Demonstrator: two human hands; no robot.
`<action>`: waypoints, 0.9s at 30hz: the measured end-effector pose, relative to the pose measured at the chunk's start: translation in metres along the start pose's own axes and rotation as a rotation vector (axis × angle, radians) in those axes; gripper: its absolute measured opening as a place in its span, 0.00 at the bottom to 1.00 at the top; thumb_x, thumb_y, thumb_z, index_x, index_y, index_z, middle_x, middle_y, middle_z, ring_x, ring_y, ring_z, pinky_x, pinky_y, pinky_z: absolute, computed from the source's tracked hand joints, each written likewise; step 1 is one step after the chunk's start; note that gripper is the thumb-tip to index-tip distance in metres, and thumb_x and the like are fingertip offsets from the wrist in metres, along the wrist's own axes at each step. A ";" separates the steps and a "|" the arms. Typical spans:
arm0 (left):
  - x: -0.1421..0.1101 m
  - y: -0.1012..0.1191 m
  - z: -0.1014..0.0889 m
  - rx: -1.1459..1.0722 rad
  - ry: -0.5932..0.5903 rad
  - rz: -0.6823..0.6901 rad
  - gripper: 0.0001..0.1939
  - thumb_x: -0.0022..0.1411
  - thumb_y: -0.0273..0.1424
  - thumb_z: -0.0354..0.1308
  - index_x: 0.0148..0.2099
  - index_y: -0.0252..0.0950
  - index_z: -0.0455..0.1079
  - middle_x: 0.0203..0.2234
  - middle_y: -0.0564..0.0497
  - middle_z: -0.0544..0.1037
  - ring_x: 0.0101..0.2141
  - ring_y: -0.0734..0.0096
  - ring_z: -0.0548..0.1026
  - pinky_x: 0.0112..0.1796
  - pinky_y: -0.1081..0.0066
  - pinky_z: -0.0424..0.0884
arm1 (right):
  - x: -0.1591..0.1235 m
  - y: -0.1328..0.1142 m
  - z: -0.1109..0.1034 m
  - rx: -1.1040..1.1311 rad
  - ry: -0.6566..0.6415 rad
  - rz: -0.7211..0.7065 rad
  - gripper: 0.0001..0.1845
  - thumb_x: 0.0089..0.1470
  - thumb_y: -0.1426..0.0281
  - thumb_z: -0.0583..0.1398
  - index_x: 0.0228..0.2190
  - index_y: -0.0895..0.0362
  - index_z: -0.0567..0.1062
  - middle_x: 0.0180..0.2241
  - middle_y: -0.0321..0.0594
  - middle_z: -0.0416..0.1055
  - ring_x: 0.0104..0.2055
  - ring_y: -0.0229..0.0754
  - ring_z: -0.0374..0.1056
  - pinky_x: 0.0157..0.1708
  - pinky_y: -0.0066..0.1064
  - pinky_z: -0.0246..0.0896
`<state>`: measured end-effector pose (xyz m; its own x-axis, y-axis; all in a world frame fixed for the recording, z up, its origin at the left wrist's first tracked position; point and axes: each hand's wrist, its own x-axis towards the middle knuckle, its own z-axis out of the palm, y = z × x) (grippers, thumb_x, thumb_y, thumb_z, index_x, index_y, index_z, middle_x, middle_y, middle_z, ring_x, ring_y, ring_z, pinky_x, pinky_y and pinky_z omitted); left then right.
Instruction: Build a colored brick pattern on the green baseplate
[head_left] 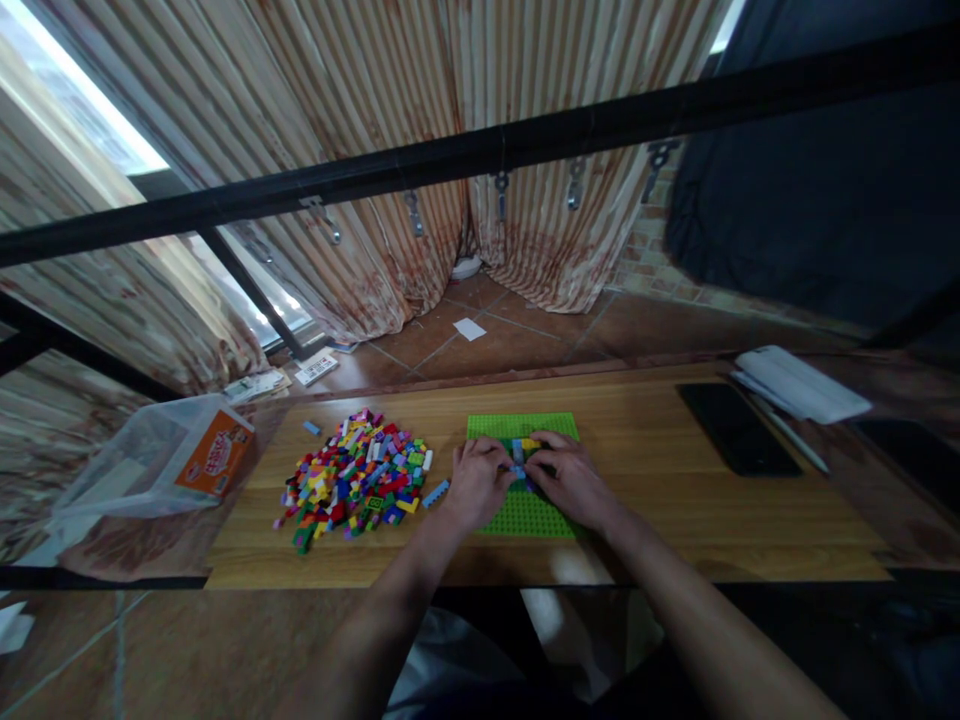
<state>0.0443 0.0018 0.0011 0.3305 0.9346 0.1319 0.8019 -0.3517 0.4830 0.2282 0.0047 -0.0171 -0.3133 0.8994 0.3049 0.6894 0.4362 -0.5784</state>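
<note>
A green studded baseplate (525, 426) lies flat on the wooden table (645, 520). Both my hands rest on its middle, close together. My left hand (478, 482) has its fingers curled and pinched on small bricks (519, 452), light blue among them, that sit on the plate. My right hand (568, 478) presses down beside it, fingers bent over the same bricks; a yellow brick (531, 442) shows just beyond the fingertips. Exactly what each hand grips is too small to make out.
A heap of many-coloured loose bricks (352, 482) lies left of the plate, a blue brick (436, 493) beside it. A clear plastic box with an orange label (169, 458) stands far left. A black phone (736, 430), pen (795, 438) and white case (799, 382) are at right.
</note>
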 end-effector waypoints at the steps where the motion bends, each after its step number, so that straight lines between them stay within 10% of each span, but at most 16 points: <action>1: 0.000 0.000 0.000 0.008 0.003 0.002 0.05 0.56 0.30 0.63 0.38 0.41 0.74 0.42 0.51 0.74 0.45 0.63 0.68 0.48 0.59 0.60 | 0.000 0.000 0.000 -0.002 -0.002 0.001 0.12 0.56 0.67 0.57 0.27 0.53 0.79 0.47 0.44 0.70 0.50 0.48 0.66 0.51 0.44 0.60; 27: 0.003 0.005 -0.013 -0.052 -0.002 -0.215 0.07 0.53 0.27 0.63 0.37 0.41 0.76 0.38 0.51 0.77 0.44 0.63 0.72 0.48 0.62 0.66 | 0.001 0.003 -0.001 0.046 -0.002 0.040 0.09 0.56 0.68 0.57 0.30 0.53 0.78 0.48 0.44 0.70 0.51 0.48 0.66 0.52 0.44 0.60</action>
<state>0.0432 0.0029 0.0152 0.1553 0.9877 0.0192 0.8272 -0.1407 0.5440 0.2304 0.0070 -0.0171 -0.2874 0.9162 0.2794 0.6707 0.4007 -0.6241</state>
